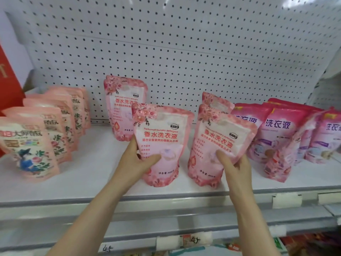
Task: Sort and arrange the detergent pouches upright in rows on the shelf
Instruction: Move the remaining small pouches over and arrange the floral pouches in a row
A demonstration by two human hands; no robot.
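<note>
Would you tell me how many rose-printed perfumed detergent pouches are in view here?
4: left-held pouch, right-held pouch, rear left pouch, rear right pouch behind the right-held one. A tilted pouch further right may be a fifth.

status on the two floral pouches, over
Left hand grips left floral pouch, right hand grips right floral pouch. Both at shelf front. Tilted pouch leans close on the right.

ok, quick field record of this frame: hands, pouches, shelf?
left hand: grips pink floral detergent pouch, upright near shelf front
right hand: grips second pink floral pouch, leaning slightly
behind: back-left floral pouch and back-right floral pouch, both standing
left row: peach pouches with blue figure print, upright, front to back
right group: magenta pouches upright; tilted pink pouch in front
shelf: white metal shelf, white pegboard back
</note>
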